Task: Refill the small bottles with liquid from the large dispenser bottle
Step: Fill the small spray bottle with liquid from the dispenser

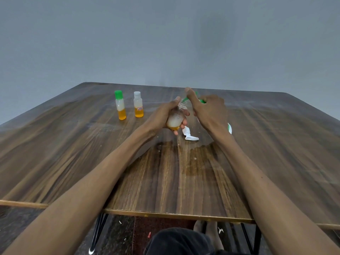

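Wooden table: uncapped small bottle in left hand.

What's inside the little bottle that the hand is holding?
The little bottle in the left hand holds white foam, with a thin layer of orange liquid at the bottom. Its cap is off. Fingers cover part of its side, so some of it is hidden.

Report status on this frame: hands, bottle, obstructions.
Left hand grips uncapped small clear bottle, tilted. Right hand presses green pump nozzle at its mouth. White cap lies on the wooden table; nothing blocking.
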